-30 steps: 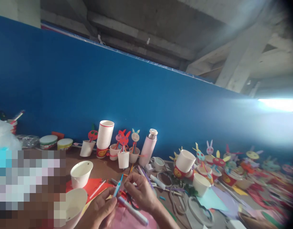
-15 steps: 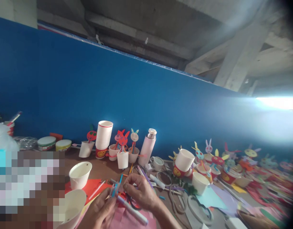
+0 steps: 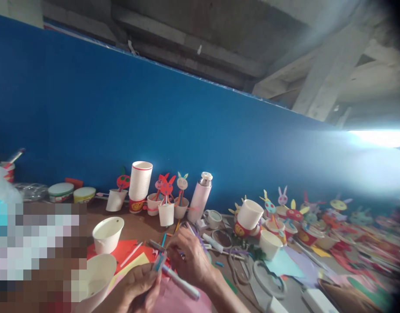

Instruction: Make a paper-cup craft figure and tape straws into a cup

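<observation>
My left hand (image 3: 139, 280) pinches a small blue piece with a clear, shiny part (image 3: 160, 262) between thumb and fingers. Close to its right, my right hand (image 3: 191, 252) has its fingers curled downward, and whatever they hold is hidden under them. A grey, blade-like strip (image 3: 157, 246) reaches toward the right fingertips; I cannot tell if they touch it. Below the hands, a white marker with a bluish end (image 3: 182, 283) lies slanted over pink paper (image 3: 165, 298). Just beyond them is a thin blue stick (image 3: 164, 238).
White paper cups (image 3: 100, 274) stand left, near red paper (image 3: 130, 248). At the back are a tall cup stack (image 3: 140, 180), a pink thermos (image 3: 199, 199) and cups with rabbit figures (image 3: 166, 191). Grey loops (image 3: 268, 280), coloured paper (image 3: 289, 263) and more figures crowd the right.
My right hand has shifted slightly up, and its fingers have turned from a raised pinch to pointing downward. My left hand has lowered a little with the blue piece still in it.
</observation>
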Tool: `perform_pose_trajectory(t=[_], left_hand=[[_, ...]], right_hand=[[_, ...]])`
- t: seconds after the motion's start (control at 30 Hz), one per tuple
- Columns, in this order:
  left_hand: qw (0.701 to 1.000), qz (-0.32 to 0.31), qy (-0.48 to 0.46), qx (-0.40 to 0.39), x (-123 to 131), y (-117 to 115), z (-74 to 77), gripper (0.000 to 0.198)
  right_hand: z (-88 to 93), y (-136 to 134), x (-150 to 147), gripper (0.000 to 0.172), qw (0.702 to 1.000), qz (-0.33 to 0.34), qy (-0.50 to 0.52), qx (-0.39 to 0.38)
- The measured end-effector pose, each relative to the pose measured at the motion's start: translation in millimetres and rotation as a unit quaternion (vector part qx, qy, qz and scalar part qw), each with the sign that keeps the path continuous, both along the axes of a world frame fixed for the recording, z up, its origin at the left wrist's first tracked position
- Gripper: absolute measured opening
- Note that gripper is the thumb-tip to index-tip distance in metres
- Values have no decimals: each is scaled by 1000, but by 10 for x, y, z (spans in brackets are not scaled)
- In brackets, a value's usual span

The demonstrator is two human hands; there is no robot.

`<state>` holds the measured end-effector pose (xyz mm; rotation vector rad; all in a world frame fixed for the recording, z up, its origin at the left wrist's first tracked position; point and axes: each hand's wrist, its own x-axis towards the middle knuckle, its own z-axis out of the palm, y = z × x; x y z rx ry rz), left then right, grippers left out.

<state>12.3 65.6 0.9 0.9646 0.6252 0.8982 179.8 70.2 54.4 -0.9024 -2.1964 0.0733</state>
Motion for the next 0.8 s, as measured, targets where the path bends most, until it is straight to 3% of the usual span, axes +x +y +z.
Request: perform_pose_trajectory(t=[0.17, 0.37, 0.47, 0.6, 0.8], left_hand=[[1000, 29, 6, 0, -78, -35, -17, 19], [999, -3, -45, -11, 30, -90, -23, 31], [996, 20, -84, -28, 33, -73, 14, 34], [992, 83, -79, -52, -12, -57, 55, 38], [995, 90, -27, -37, 6, -92, 65, 41]], right_hand=[[89, 12, 141, 18, 994, -59, -31, 84], [110, 81, 180, 17, 996, -80, -44, 24], [152, 38, 166, 20, 996, -34, -60, -62], [346, -169, 162, 29, 978, 73, -56, -189], [464, -395, 18, 38, 964, 156, -52, -211]])
